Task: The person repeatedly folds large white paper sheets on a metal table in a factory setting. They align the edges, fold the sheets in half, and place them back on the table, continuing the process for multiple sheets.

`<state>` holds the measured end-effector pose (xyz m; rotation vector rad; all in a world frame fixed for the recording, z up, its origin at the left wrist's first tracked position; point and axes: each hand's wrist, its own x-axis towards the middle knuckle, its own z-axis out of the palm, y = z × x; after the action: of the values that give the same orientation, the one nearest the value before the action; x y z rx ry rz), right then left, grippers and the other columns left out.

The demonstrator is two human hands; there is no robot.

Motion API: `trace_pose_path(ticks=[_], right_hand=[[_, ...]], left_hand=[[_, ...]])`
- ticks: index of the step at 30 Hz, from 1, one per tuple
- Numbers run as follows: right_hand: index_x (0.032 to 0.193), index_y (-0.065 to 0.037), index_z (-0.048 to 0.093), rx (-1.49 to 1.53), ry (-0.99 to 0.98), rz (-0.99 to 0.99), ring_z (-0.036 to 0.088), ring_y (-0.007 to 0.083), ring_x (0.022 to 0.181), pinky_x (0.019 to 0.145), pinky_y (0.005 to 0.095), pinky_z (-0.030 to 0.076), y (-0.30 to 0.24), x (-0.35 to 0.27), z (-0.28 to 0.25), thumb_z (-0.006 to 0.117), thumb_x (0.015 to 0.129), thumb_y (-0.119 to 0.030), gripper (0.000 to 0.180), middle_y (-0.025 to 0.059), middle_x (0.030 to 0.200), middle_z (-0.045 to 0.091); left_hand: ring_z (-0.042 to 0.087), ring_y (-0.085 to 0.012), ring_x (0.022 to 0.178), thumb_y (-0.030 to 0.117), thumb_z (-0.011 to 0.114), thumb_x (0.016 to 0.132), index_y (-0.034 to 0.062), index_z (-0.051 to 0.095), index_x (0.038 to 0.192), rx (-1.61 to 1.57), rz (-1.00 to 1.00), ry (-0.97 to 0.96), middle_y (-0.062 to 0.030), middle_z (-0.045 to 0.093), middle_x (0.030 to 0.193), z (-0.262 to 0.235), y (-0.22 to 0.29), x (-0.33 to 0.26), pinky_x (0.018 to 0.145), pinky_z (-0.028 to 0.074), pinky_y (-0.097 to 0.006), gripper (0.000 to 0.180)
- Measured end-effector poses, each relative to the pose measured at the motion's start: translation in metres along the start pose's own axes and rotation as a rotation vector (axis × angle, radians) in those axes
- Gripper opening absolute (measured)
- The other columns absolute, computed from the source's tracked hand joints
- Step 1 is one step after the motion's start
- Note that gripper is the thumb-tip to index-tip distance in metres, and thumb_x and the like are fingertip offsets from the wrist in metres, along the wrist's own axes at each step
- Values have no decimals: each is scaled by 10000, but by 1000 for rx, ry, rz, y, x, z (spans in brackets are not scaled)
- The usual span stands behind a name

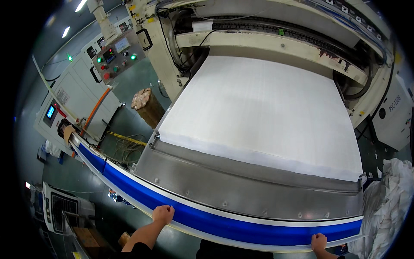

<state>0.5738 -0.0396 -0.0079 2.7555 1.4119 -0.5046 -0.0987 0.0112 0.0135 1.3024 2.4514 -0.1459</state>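
Observation:
My left hand (163,214) is closed at the near edge of a long blue band (189,216) that runs across the front of a machine. Farther right, my right hand (319,241) is also closed at that edge, with its fingers curled. Along the near side of the band lies a thin pale strip (263,247), and both hands appear to grip it. Beyond the band is a bare grey metal plate (241,185) dotted with fasteners. A wide white sheet (263,116) comes out from under the machine's beam and ends over the plate's far part.
A control panel (116,60) with lit buttons hangs at the far left, above a white cabinet (82,90). A brown wrapped block (147,105) stands left of the sheet. Crumpled white material (390,203) is heaped at the right. A boxy white unit (64,207) sits at the lower left.

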Motion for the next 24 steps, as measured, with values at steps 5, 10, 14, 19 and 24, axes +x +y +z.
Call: trace_pose_path(ticks=[5,10,14,19,24], right_hand=[[709,19,633,19,-7,-9,618,393,716,683,455,493,1,0,0,566,763,-214,249,216,731,634],[710,13,637,10,4,-4,617,393,717,680,456,492,0,-2,-2,567,763,-219,248,216,726,632],[689,-9,637,-3,21,-7,625,376,686,648,454,496,4,0,0,568,763,-253,264,187,706,639],[695,-8,640,-4,11,-20,628,371,703,663,451,496,3,0,1,564,766,-260,272,189,720,642],[698,-6,641,-3,7,-3,629,370,706,672,448,497,6,2,3,563,766,-258,273,192,722,642]], left_hand=[[633,-363,814,365,491,839,96,685,811,3,-14,-6,-154,667,822,0,0,2,765,507,-452,332],[632,-363,810,358,495,839,90,687,809,-6,6,4,-155,667,816,-1,1,0,763,507,-451,332],[632,-361,806,354,498,841,86,687,802,-2,-1,-15,-156,665,813,-3,6,0,760,506,-449,331],[631,-360,802,358,500,841,80,684,793,4,4,-3,-157,663,812,0,0,1,754,506,-450,337],[632,-363,792,362,502,840,83,684,794,6,4,4,-154,663,803,-1,2,1,744,508,-451,337]])
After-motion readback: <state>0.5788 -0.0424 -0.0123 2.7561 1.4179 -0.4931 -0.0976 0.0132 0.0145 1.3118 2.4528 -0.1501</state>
